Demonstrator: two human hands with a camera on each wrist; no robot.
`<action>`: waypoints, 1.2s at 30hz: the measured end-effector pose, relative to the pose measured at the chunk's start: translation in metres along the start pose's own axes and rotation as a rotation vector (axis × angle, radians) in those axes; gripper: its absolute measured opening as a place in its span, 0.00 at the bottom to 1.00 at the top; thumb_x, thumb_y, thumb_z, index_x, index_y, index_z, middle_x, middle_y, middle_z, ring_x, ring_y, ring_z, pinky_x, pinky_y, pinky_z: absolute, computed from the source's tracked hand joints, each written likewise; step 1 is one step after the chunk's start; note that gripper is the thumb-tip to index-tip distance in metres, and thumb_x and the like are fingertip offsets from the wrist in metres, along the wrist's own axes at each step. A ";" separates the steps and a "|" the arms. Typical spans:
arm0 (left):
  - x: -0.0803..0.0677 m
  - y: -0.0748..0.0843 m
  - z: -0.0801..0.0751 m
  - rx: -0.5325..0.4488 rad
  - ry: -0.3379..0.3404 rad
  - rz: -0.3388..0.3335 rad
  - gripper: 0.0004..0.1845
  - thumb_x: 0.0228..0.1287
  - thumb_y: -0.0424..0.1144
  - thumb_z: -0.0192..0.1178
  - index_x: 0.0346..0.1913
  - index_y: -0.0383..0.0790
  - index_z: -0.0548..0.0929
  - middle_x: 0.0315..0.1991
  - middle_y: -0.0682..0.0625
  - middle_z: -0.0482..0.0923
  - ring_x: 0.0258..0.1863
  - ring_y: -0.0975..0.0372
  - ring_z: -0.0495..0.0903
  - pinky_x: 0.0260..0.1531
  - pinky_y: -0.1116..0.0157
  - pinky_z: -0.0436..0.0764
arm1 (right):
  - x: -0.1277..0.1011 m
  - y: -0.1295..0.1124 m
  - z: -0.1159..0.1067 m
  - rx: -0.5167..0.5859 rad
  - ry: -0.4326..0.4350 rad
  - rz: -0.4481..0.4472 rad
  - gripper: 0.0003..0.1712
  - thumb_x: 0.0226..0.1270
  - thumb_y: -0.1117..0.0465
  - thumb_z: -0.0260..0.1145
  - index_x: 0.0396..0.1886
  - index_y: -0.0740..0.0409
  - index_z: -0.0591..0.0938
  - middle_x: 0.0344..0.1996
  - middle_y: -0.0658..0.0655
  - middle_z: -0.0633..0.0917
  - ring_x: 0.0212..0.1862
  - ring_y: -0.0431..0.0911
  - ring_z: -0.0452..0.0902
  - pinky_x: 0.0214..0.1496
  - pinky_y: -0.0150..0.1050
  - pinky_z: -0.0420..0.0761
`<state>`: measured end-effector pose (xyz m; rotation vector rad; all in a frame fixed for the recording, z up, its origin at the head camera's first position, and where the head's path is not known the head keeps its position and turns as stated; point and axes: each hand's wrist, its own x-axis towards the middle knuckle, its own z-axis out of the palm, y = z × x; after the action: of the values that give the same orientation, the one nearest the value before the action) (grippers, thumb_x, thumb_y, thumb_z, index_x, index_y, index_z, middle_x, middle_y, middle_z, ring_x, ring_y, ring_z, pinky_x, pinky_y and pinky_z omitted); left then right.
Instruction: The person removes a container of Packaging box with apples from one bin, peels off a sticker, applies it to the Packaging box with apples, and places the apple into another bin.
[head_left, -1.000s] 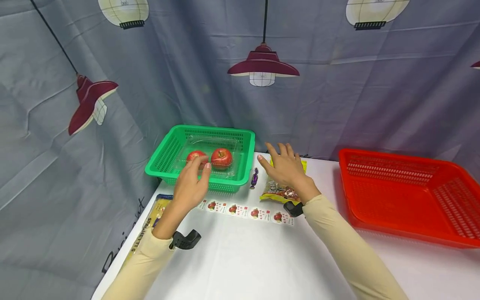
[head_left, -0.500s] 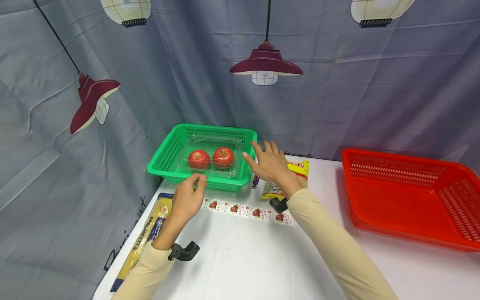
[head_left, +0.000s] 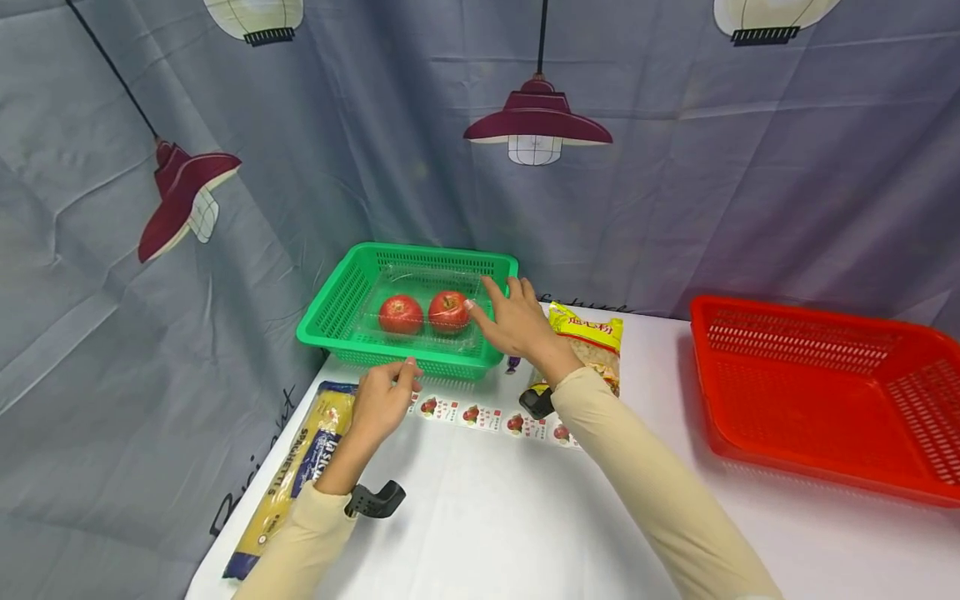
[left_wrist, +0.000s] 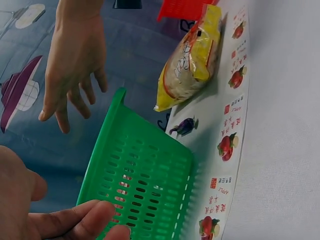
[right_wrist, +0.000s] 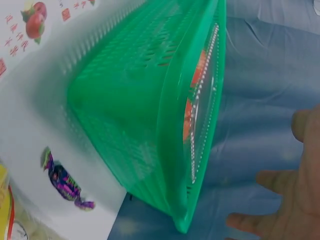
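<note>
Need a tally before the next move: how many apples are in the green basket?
2. One apple lies on the left, the other apple beside it on the right, both in a clear tray inside the green basket. None looks hidden.

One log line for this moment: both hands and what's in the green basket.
right hand: open, over green basket rim | left hand: fingers curled, at basket front wall | clear tray: two apples, in basket

Two baskets: one green basket far left, one red basket right. Two red apples in one clear plastic tray inside the green basket. One spaghetti packet near left. One yellow snack bag. One purple wrapped candy. One strip of apple stickers. Two hands: left hand, right hand.
</note>
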<state>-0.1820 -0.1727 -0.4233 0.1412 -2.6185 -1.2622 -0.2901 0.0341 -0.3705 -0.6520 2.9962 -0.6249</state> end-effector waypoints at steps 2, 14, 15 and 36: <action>0.001 -0.002 0.001 -0.032 -0.008 -0.021 0.22 0.72 0.48 0.45 0.38 0.37 0.85 0.25 0.50 0.81 0.24 0.54 0.81 0.22 0.62 0.75 | 0.002 -0.004 0.001 0.013 -0.002 -0.004 0.39 0.68 0.33 0.39 0.74 0.42 0.48 0.69 0.67 0.50 0.70 0.64 0.36 0.66 0.58 0.49; 0.010 -0.014 0.007 -0.205 0.016 -0.133 0.21 0.72 0.46 0.46 0.36 0.33 0.84 0.25 0.44 0.80 0.25 0.45 0.81 0.24 0.58 0.80 | 0.009 -0.020 0.007 0.133 -0.029 -0.001 0.39 0.68 0.33 0.40 0.74 0.43 0.49 0.69 0.66 0.49 0.70 0.61 0.38 0.62 0.59 0.57; 0.011 -0.015 0.008 -0.208 0.020 -0.137 0.22 0.72 0.46 0.46 0.36 0.33 0.84 0.25 0.44 0.80 0.25 0.45 0.81 0.24 0.58 0.80 | 0.010 -0.021 0.008 0.144 -0.031 0.000 0.39 0.68 0.34 0.40 0.74 0.43 0.49 0.69 0.66 0.49 0.70 0.61 0.39 0.62 0.60 0.57; 0.020 -0.015 0.010 -0.232 0.049 -0.173 0.22 0.71 0.45 0.48 0.33 0.31 0.85 0.23 0.44 0.80 0.20 0.53 0.78 0.14 0.67 0.71 | 0.020 -0.023 0.025 0.225 -0.013 0.022 0.38 0.70 0.35 0.39 0.73 0.46 0.50 0.67 0.68 0.54 0.67 0.62 0.51 0.60 0.58 0.61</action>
<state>-0.2036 -0.1782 -0.4372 0.3602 -2.4388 -1.5874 -0.2966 -0.0025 -0.3835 -0.6050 2.8566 -0.9348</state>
